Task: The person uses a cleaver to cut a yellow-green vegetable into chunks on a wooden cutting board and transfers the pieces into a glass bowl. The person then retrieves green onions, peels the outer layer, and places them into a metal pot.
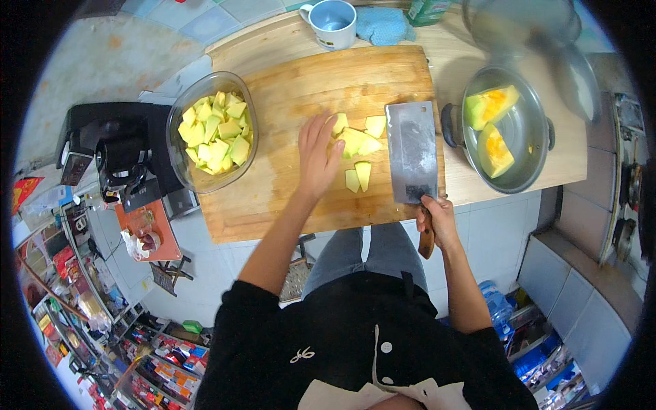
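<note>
On a large wooden cutting board (287, 89) lie several yellow-green melon chunks (361, 143). My left hand (316, 156) rests flat on the board, fingers spread, its fingertips touching the chunks at their left side. Gripped by its wooden handle in my right hand (437, 220) is a cleaver (412, 150), whose broad blade lies flat on the board just right of the chunks. A glass bowl (179, 160) at the board's left edge is filled with cut melon pieces (217, 131).
A metal pot (527, 147) at the right holds two large melon wedges (493, 126). Behind the board stand a pale blue mug (332, 22) and a blue cloth (384, 26). A black appliance (116, 154) sits left of the bowl.
</note>
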Tool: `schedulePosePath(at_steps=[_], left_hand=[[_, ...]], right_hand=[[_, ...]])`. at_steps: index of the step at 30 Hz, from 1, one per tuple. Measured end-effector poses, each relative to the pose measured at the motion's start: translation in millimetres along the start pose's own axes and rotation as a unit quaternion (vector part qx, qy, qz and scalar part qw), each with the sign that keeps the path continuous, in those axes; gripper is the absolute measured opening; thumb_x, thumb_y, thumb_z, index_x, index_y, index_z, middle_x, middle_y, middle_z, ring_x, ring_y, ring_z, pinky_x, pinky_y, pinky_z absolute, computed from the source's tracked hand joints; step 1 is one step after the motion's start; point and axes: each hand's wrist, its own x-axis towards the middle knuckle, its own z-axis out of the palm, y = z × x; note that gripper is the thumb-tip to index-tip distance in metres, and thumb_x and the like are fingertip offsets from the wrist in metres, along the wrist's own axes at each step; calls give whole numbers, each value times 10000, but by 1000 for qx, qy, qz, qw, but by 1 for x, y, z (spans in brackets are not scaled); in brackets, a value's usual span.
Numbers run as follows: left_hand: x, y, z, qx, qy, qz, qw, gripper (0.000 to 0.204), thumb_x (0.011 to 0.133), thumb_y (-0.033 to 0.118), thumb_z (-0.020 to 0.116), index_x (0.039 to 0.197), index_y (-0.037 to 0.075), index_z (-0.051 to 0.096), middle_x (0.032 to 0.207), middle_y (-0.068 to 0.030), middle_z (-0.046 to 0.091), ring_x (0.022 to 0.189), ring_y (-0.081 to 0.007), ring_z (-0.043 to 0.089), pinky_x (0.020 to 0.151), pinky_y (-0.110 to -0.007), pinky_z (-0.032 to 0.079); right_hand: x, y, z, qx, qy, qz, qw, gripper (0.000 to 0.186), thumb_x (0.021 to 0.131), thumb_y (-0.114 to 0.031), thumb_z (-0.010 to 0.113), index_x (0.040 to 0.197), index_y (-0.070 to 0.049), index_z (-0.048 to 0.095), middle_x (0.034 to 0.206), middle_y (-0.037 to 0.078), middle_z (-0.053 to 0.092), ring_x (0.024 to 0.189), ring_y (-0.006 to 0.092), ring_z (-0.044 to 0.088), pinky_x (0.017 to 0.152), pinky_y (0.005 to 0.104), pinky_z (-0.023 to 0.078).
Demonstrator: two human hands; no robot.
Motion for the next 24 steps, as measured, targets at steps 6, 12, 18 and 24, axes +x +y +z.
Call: schedulePosePath(at_steps=[6, 12, 18, 24], left_hand=[[-18, 35, 43, 88, 77, -55, 992, 714, 746, 506, 622, 1317, 123, 431, 1391, -179, 320, 1290, -375, 257, 1049, -524, 151], [-1, 52, 58, 55, 152, -56, 985, 588, 695, 419, 705, 1188, 134, 555, 1285, -130, 444, 1202, -335, 373, 1015, -516, 207], [1, 74, 19, -41, 218, -36, 975, 500, 701, 277, 722, 1149, 107, 577, 1252, -133, 485, 1162, -334, 426, 971, -431, 315], [14, 25, -86, -38, 371, -73, 925, 409, 738, 301, 685, 1093, 116, 603, 1228, -140, 499, 1150, -330, 434, 969, -444, 296]], right_hand=[[9, 23, 36, -28, -2, 59, 998, 167, 866, -182, 565, 774, -43, 567, 543, 50, 533, 415, 137, 496, 394, 265, 411], [11, 33, 69, 12, -51, 35, 998, 237, 876, -166, 538, 683, -29, 544, 510, 60, 511, 416, 141, 492, 409, 264, 404], [-31, 5, 92, -36, -30, -9, 999, 199, 876, -156, 531, 745, -7, 517, 520, 68, 494, 409, 147, 470, 390, 276, 391], [-28, -35, 190, -146, -185, -92, 968, 226, 887, -160, 527, 707, -24, 526, 504, 51, 505, 389, 124, 459, 379, 252, 361]])
